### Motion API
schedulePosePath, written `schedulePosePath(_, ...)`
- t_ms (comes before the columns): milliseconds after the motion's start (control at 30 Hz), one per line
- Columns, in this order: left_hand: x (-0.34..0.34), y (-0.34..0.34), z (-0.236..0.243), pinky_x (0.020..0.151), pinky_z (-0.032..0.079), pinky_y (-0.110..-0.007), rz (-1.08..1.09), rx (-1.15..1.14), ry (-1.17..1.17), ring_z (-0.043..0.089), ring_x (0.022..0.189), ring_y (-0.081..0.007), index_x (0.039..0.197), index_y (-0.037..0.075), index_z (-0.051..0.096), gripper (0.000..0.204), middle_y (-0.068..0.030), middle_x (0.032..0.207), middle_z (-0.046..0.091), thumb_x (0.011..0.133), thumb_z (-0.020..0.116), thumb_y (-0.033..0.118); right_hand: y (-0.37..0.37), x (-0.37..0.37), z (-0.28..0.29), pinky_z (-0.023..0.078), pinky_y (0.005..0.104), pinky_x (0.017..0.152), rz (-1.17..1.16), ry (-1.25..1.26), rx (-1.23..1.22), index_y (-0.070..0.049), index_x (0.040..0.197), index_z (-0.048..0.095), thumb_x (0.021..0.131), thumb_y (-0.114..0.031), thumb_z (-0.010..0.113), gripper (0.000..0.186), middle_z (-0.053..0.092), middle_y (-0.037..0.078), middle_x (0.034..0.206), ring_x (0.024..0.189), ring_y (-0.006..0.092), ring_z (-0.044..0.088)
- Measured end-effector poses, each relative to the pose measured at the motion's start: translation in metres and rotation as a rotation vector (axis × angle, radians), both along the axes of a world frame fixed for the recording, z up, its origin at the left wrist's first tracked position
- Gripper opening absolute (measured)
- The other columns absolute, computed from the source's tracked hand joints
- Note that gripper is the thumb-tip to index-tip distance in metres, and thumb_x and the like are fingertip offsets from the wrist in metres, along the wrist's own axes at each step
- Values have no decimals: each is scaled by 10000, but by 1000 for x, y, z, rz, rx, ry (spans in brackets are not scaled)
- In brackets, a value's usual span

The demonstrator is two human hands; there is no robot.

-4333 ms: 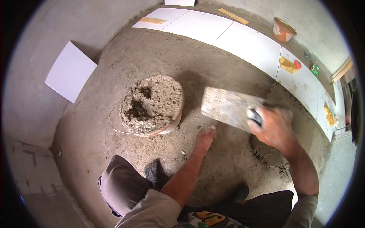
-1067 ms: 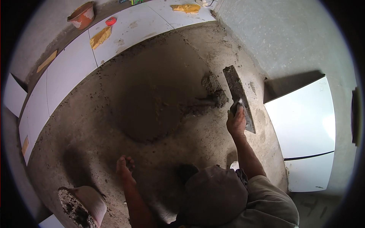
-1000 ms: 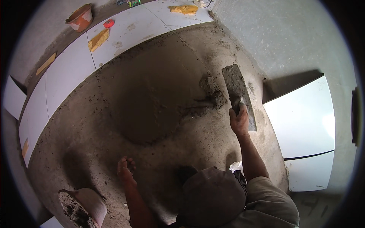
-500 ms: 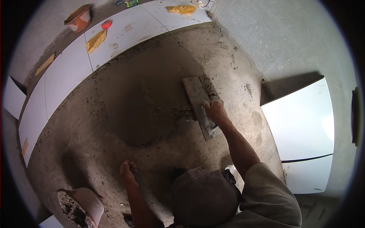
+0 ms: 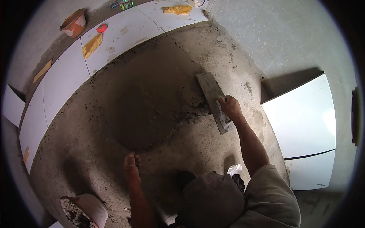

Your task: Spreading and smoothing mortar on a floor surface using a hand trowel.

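My right hand (image 5: 230,108) is closed around the handle of a long flat plastering trowel (image 5: 210,91). The blade lies slanted at the right edge of a dark, wet mortar patch (image 5: 148,98). Rough lumps and a ragged ridge of mortar (image 5: 194,112) show just left of the blade. My left hand (image 5: 132,165) hovers near the patch's front edge, fingers half curled and nothing visible in them. A bucket (image 5: 92,208) with mortar-crusted insides lies tipped at the lower left.
White tiles (image 5: 114,36) line the far and left sides, carrying yellow crumpled pieces (image 5: 92,46) and a red round item (image 5: 102,28). An orange-brown bucket (image 5: 74,23) stands behind them. At right, large white panels (image 5: 304,117) lean by the wall. Rounded grey fabric (image 5: 213,195) blocks the lower middle.
My right hand has shifted the trowel to the right and slightly away, exposing rough mortar on its left. My left hand has moved a little right and farther from me.
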State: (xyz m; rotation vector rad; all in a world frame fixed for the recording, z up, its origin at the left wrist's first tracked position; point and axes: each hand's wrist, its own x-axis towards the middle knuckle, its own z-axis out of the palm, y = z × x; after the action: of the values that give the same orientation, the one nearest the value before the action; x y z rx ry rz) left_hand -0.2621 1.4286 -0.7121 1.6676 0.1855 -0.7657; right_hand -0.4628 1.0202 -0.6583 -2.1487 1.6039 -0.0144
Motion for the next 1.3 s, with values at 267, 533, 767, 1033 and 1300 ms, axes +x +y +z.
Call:
schedulePosePath(267, 10, 5, -7, 644, 442, -289, 75, 64, 32, 578, 769, -137, 1105, 35, 571, 308, -53, 908, 621, 927, 558, 287, 49, 56, -4, 485, 485, 844, 64, -87, 207, 72, 1018, 613, 917, -458, 520, 548, 645, 305, 965, 977, 435, 625)
schedulePosePath(533, 9, -17, 3, 670, 441, -268, -16, 31, 12, 599, 810, -117, 1186, 54, 574, 390, -43, 980, 641, 934, 520, 347, 64, 32, 10, 488, 486, 795, -35, -158, 137, 68, 948, 607, 903, -470, 531, 545, 648, 295, 892, 887, 426, 641)
schedulePosePath(767, 9, -11, -3, 657, 439, -287, 31, 76, 26, 578, 779, -136, 1146, 9, 571, 356, -66, 932, 628, 937, 541, 294, 50, 55, -26, 488, 436, 635, -72, -255, 185, 75, 924, 600, 935, -384, 561, 461, 610, 189, 703, 681, 275, 630)
schedulePosePath(1033, 12, -16, 2, 677, 439, -297, 9, 33, -12, 582, 808, -138, 1166, 22, 568, 367, -56, 951, 628, 948, 529, 314, 141, 123, 8, 461, 494, 915, 259, -48, 370, 54, 1171, 520, 934, -424, 495, 534, 642, 303, 1009, 1023, 440, 609)
schedulePosePath(1300, 26, -8, 14, 684, 435, -310, 121, 57, -20, 584, 803, -149, 1178, 54, 565, 340, -45, 969, 620, 958, 517, 308, 173, 97, 9, 469, 515, 859, 392, -104, 441, 40, 1027, 563, 931, -479, 470, 536, 649, 288, 909, 954, 455, 623)
